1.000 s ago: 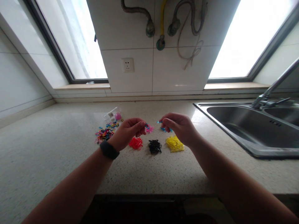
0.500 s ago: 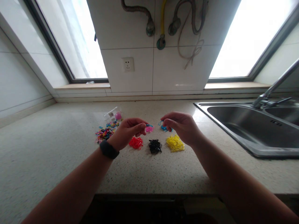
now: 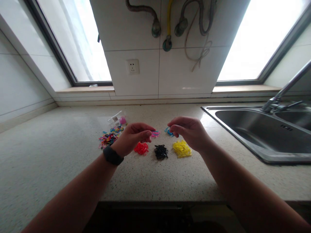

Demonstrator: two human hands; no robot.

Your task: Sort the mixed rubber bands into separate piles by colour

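Note:
My left hand (image 3: 136,137), with a dark band on its wrist, is closed in a pinch in front of the pink pile of rubber bands (image 3: 156,134). A small blue rubber band (image 3: 155,131) shows at its fingertips. Across from it my right hand (image 3: 187,131) pinches thumb to fingers, a thin blue rubber band (image 3: 167,129) looping out from the tips. The blue pile (image 3: 170,133) lies behind that hand, mostly covered. Nearer me are a red pile (image 3: 141,148), a black pile (image 3: 161,151) and a yellow pile (image 3: 182,149) of rubber bands.
Left of my left hand lies a mixed heap of coloured bands (image 3: 108,139), with a clear plastic bag (image 3: 116,119) and a pink item (image 3: 122,120) behind. A steel sink (image 3: 243,129) with a tap (image 3: 272,104) is set into the speckled counter (image 3: 155,181) at right.
Both hands stay in nearly the same place. The blue band at my left fingertips shows less than before, and the loop at my right fingertips sits slightly lower.

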